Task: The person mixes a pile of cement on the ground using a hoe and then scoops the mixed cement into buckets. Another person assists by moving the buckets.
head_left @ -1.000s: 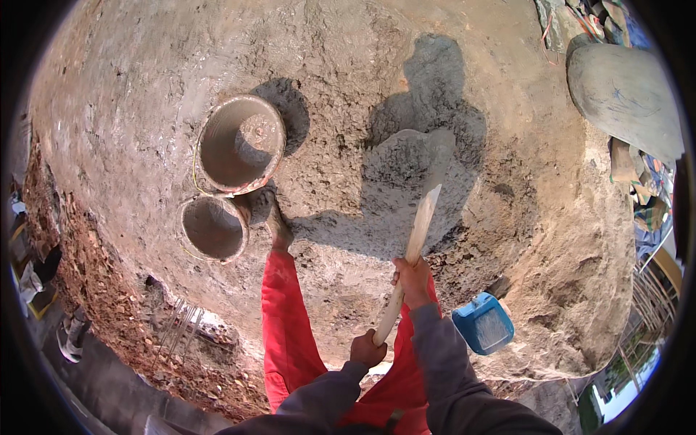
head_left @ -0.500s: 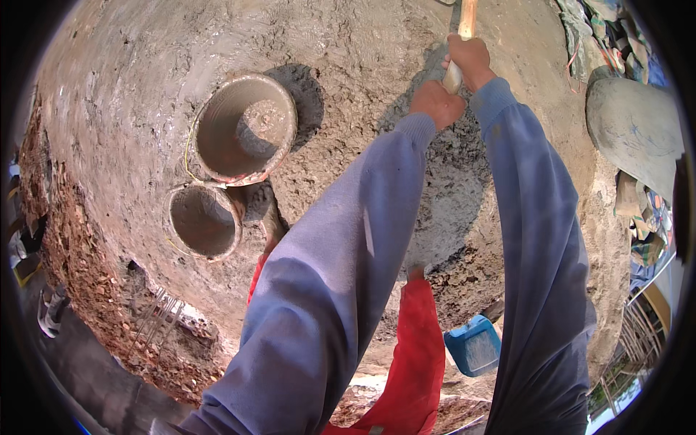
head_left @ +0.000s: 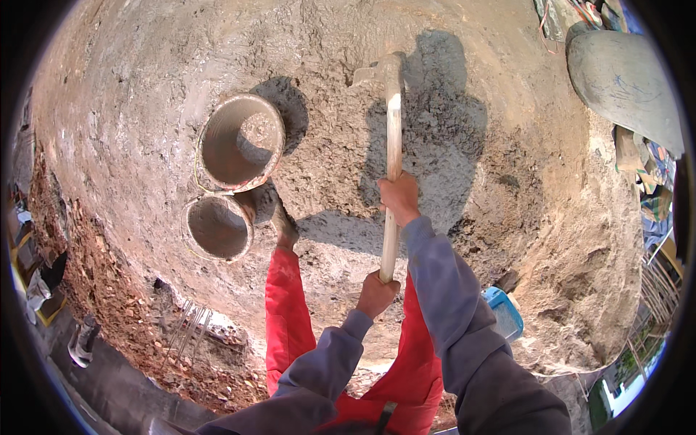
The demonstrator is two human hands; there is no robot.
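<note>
My left hand (head_left: 378, 294) grips the lower end of a pale wooden tool handle (head_left: 394, 138). Higher up, my right hand (head_left: 399, 196) is wrapped round the same handle. At its far end the mud-coated metal head (head_left: 373, 74) is over rough, wet grey mortar (head_left: 330, 145), within my shadow. Left of the tool stand two mud-caked buckets, a larger one (head_left: 221, 156) and a smaller one (head_left: 217, 228). My muddy bare left foot (head_left: 285, 232) is beside them, below my red trouser leg (head_left: 286, 312).
A blue plastic container (head_left: 506, 313) sits at lower right, partly behind my right arm. A grey pan-like sheet (head_left: 620, 80) and piled sacks (head_left: 652, 203) lie along the right edge. Reddish rubble (head_left: 109, 312) and thin rebar (head_left: 188, 330) edge the lower left.
Half a second ago my hands reached far forward with the tool; they have since drawn back toward my body. The head now lies further forward than one second ago, its handle more upright in view.
</note>
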